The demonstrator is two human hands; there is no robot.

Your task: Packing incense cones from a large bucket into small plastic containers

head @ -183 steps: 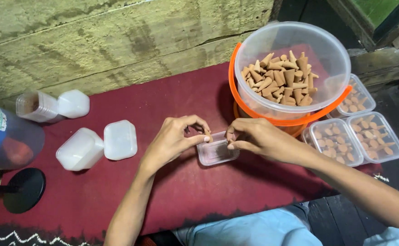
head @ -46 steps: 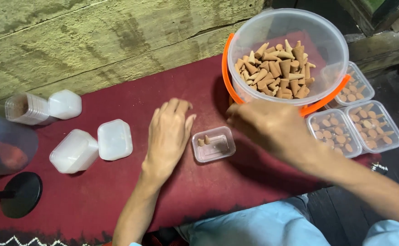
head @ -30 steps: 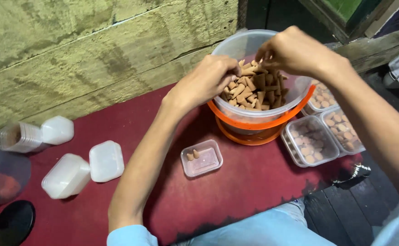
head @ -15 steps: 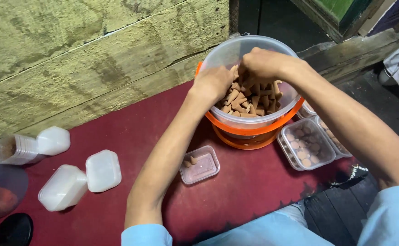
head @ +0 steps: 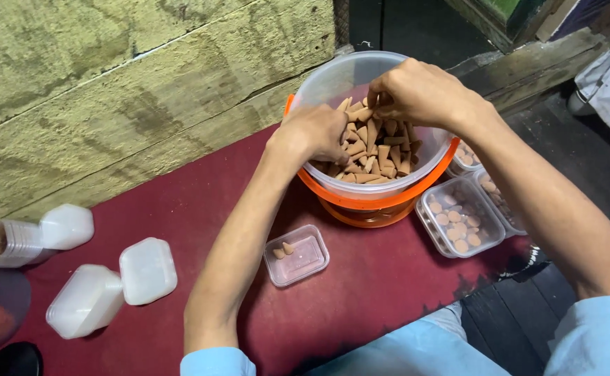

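Both hands deep in the cone tub

Now both hands are inside the clear tub [head: 333, 87] with the orange rim, which stands at the back of the red counter [head: 179, 209]. The left hand [head: 312, 132] presses down into the heap of tan cones [head: 374, 157], its fingers buried, so whether they are apart or closed cannot be told. The right hand [head: 420, 90] has its fingers curled together over cones near the tub's far side. Nearer the person, the small clear tray [head: 298, 254] lies well apart from both hands, with 2 cones in it. Half a second ago the hands were in the tub too; since then the left has sunk lower into the heap.
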